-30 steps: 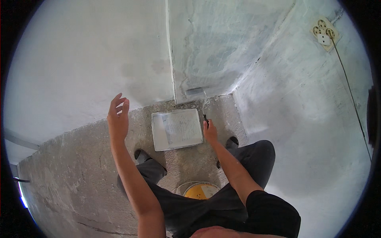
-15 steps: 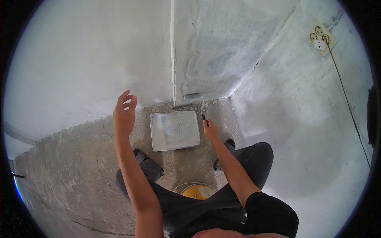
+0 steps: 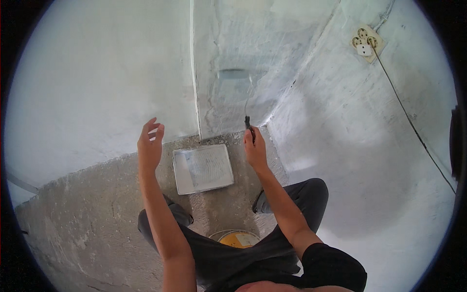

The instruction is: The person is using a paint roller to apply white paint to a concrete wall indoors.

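My right hand (image 3: 255, 147) is closed around the dark handle of a paint roller (image 3: 233, 74). Its wire frame runs up to the roller sleeve, which lies against the patchy grey-white wall panel (image 3: 272, 53) in front of me. The sleeve looks slightly smeared by motion. My left hand (image 3: 150, 144) hangs in the air before the left stretch of wall, fingers apart and slightly curled, holding nothing. Between my two hands a white paint tray (image 3: 182, 170) rests on the floor, its ribbed slope coated with pale paint.
Between my legs stands a yellow-topped bucket (image 3: 238, 239) with a wire handle. A multi-socket outlet (image 3: 367, 44) on the right wall has a dark cable (image 3: 406, 116) hanging from it. A narrow vertical ridge (image 3: 194, 73) divides the wall ahead. Rough concrete floor (image 3: 97, 209) spreads left.
The roller has gone up the wall panel from near its bottom edge, my right hand rising with it. My left hand stays raised and open. The whole view has shifted slightly.
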A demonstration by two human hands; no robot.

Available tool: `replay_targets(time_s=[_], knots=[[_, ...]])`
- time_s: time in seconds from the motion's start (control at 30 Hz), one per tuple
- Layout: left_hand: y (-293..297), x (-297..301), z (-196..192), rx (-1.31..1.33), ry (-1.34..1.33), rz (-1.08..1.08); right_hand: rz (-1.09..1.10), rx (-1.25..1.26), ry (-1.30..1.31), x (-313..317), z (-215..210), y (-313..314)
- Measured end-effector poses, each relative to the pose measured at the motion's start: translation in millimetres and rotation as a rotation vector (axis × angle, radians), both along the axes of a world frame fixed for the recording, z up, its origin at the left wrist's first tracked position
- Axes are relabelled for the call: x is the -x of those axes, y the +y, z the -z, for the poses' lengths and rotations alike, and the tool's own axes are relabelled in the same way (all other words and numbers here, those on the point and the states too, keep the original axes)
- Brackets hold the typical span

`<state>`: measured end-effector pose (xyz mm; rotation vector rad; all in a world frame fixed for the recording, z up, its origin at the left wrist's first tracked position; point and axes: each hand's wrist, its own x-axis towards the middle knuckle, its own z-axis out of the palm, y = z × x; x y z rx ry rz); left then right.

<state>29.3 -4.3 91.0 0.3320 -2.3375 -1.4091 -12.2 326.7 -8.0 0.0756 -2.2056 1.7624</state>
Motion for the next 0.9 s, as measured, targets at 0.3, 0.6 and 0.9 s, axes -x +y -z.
replay_targets(time_s=[0.3, 0.6, 0.9], knots=[[-6, -3, -4, 0.045, -0.012, -0.037, 0.064, -0.143, 0.143, 29, -18, 12], [-5, -3, -5, 0.064, -0.034, -0.058, 0.125, -0.429, -0.168, -9, 128, 34], [4, 0, -5, 0.065, -0.017, -0.016, 0.238, -0.357, -0.102, 13, 127, 72]])
